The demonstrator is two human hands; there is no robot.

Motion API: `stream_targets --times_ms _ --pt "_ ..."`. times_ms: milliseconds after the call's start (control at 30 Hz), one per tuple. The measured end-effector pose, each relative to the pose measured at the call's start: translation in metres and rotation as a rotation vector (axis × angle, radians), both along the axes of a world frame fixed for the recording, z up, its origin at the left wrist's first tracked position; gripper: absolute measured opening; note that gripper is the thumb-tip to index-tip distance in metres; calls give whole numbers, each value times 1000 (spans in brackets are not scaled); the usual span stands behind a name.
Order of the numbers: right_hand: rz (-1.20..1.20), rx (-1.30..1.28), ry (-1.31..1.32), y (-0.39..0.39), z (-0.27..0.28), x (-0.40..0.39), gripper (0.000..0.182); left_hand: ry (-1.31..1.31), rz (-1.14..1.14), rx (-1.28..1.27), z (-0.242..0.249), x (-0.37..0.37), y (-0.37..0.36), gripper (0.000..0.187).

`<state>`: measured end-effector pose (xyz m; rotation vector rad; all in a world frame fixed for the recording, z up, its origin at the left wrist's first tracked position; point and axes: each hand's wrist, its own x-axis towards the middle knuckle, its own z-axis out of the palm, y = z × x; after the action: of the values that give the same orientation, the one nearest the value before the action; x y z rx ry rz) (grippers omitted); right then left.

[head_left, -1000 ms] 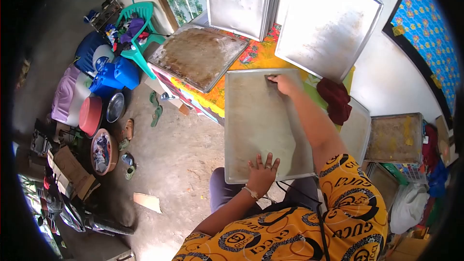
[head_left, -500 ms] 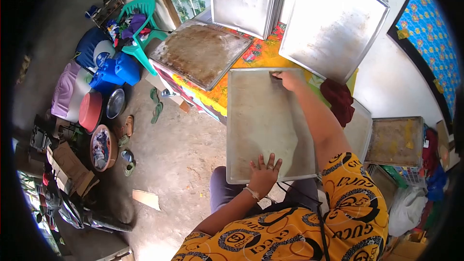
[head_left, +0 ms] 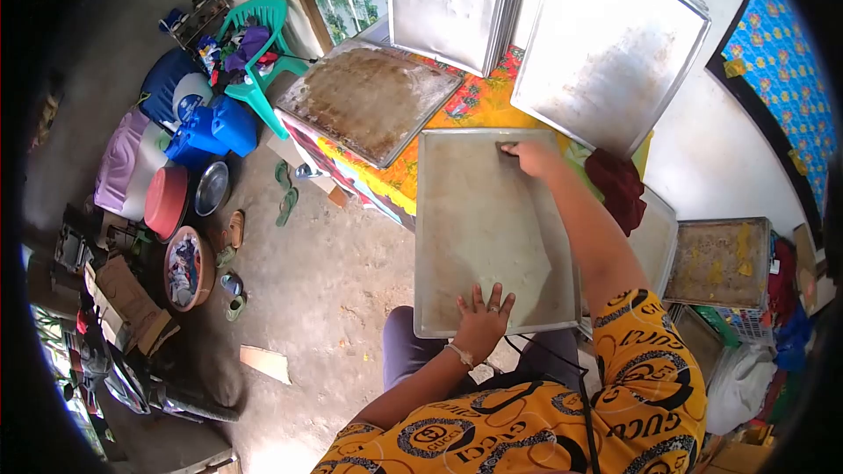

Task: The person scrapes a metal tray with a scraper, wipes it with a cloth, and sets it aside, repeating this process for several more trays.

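Note:
A metal baking tray [head_left: 479, 219] slants from the edge of the cloth-covered table down to my lap. My left hand [head_left: 481, 326] lies on its near part, fingers spread. Toward the far edge, the fingers of my right hand [head_left: 534, 159] close on a small dark flat piece [head_left: 507, 150] pressed to the tray's surface; its exact kind is too small to make out. Left of this tray, a browned, stained tray [head_left: 369, 96] rests on the table. A dark red cloth [head_left: 617, 189] hangs beside my right forearm.
Several trays [head_left: 448, 9] stand upright at the back, with another leaning stack [head_left: 610, 53] to their right. A stained tray [head_left: 718, 262] sits on a crate at right. A green chair [head_left: 259, 61], blue jugs [head_left: 211, 132] and basins [head_left: 189, 272] are on the left floor.
My right hand and the dark piece have shifted slightly toward me along the tray. My left hand stays flat in the same place; the whole view has moved a little.

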<state>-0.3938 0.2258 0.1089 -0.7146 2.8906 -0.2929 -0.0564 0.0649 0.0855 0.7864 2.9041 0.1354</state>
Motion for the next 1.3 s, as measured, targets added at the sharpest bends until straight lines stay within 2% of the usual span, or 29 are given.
stream_targets --times_ms 67,167,267,333,467,500,567,667,767,867,967,1067,1167,1300 --pt "-30 82 -15 1 10 21 52 -8 -4 -17 -1 1 2 54" --pt "-17 -123 47 13 -29 -7 49 20 -4 -35 -4 2 3 54" --pt "-111 45 -10 -4 -12 -3 46 4 -8 -22 3 1 1 55" --pt "-77 48 5 -7 -22 8 45 -4 -2 -35 -2 0 1 56" --pt "-38 -105 7 5 -16 89 31 -57 -5 -57 -7 -1 4 59" --pt "-4 -64 22 8 -19 108 32 -67 1 -53 -6 -3 4 60" --pt "67 20 35 16 -28 146 48 -103 17 -41 -5 -3 5 60" --pt "107 3 114 24 -21 206 51 -109 35 -43 1 -3 5 62" --pt "30 -103 -52 31 16 250 48 -81 44 -43 8 1 4 64" --pt "34 -413 37 53 3 269 51 -63 51 -65 6 2 5 66" --pt "-156 -494 -6 56 46 309 49 -70 55 -80 10 9 5 67" --pt "-404 -485 -112 78 32 313 43 -75 48 -103 14 27 9 66" --pt "-614 -1545 -515 80 34 330 39 -43 46 -86 11 43 15 54" --pt "-618 -1820 -631 82 44 336 40 -18 59 -58 7 54 21 59"
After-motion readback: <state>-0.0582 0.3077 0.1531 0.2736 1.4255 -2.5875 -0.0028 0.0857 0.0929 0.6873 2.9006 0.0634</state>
